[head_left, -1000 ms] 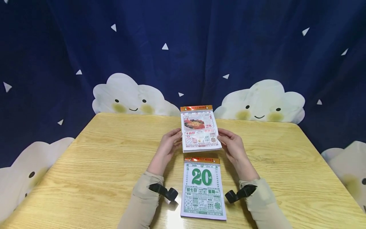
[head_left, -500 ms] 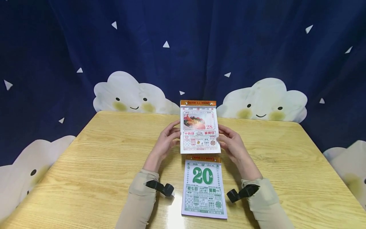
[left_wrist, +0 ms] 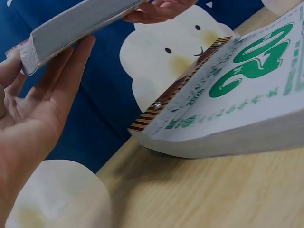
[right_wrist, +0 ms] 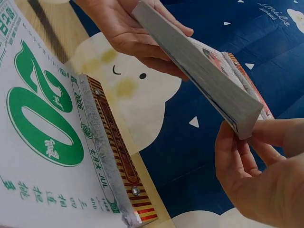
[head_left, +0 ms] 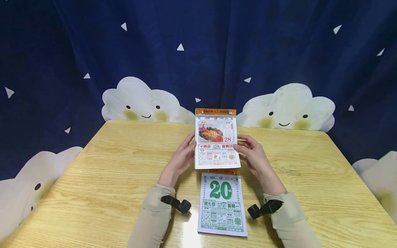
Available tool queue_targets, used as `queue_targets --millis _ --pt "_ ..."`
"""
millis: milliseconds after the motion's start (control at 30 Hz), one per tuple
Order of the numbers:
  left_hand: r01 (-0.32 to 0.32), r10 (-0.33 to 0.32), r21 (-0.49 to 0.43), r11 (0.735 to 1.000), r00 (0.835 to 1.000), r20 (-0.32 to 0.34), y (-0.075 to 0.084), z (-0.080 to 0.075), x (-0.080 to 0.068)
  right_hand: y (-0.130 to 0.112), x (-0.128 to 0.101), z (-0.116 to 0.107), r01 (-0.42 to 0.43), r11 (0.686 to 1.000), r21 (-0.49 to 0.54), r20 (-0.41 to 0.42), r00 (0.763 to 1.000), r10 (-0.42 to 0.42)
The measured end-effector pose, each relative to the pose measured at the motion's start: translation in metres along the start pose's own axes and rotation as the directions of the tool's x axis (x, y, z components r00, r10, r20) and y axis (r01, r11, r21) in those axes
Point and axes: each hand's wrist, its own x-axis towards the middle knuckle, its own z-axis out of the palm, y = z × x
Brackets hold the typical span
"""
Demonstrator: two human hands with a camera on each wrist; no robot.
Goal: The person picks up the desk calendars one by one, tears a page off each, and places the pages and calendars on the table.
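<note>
Both hands hold a thick tear-off calendar [head_left: 216, 141] raised above the table, one hand at each side edge. Its top sheet shows a food picture and a red 28, under an orange striped header. My left hand [head_left: 181, 156] has its thumb on the front edge and its fingers behind the pad, as the left wrist view shows. My right hand [head_left: 255, 158] pinches the opposite edge the same way. Nearer me a second tear-off calendar [head_left: 222, 206] lies face up, with a large green 20. The held one overlaps the top of its striped header in the head view.
A light wooden table [head_left: 124, 165] carries the lying calendar. Behind it hangs a dark blue curtain [head_left: 211, 51] with white triangles and smiling clouds. Each wrist wears a black strap with a small camera.
The held calendar has been tilted up to face the camera more squarely and now overlaps the lying calendar's header. Both hands keep their hold; the lying calendar has not visibly moved.
</note>
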Motion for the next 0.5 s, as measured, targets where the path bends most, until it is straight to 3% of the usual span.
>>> queue_targets --millis 100,167,233,267,300,367,433,467,500 --pt "-0.016 0.017 -0.059 0.998 0.999 0.027 -0.003 0.001 0.000 -0.001 -0.001 -0.001 0.020 0.998 -0.060 0.000 1.000 -0.020" --pt "-0.030 0.033 -0.084 0.996 0.999 0.039 -0.005 0.001 0.000 -0.003 -0.002 0.000 0.059 0.987 -0.151 -0.012 0.998 -0.061" --pt "-0.041 0.045 -0.099 0.994 0.998 0.039 -0.006 0.000 0.000 -0.004 -0.005 0.002 0.164 0.934 -0.318 -0.020 0.983 -0.180" --pt "-0.044 0.048 -0.109 0.993 0.998 0.034 -0.006 -0.001 0.000 -0.005 -0.007 0.004 0.241 0.876 -0.418 -0.012 0.963 -0.270" --pt "-0.048 0.051 -0.114 0.992 0.998 0.029 -0.006 -0.001 0.000 -0.007 -0.009 0.005 0.324 0.792 -0.518 0.013 0.929 -0.371" --pt "-0.049 0.052 -0.127 0.991 0.999 0.017 -0.006 -0.002 0.000 -0.010 -0.014 0.009 0.479 0.561 -0.675 0.114 0.819 -0.563" --pt "-0.053 0.054 -0.139 0.989 0.999 0.006 -0.005 -0.002 0.000 -0.012 -0.018 0.012 0.614 0.335 -0.715 0.279 0.689 -0.669" --pt "-0.058 0.059 -0.140 0.988 0.998 0.004 -0.005 -0.003 0.000 -0.013 -0.020 0.014 0.675 0.244 -0.697 0.374 0.632 -0.679" --pt "-0.063 0.064 -0.139 0.988 0.998 0.004 -0.005 -0.003 0.000 -0.014 -0.021 0.015 0.723 0.183 -0.666 0.460 0.591 -0.663"
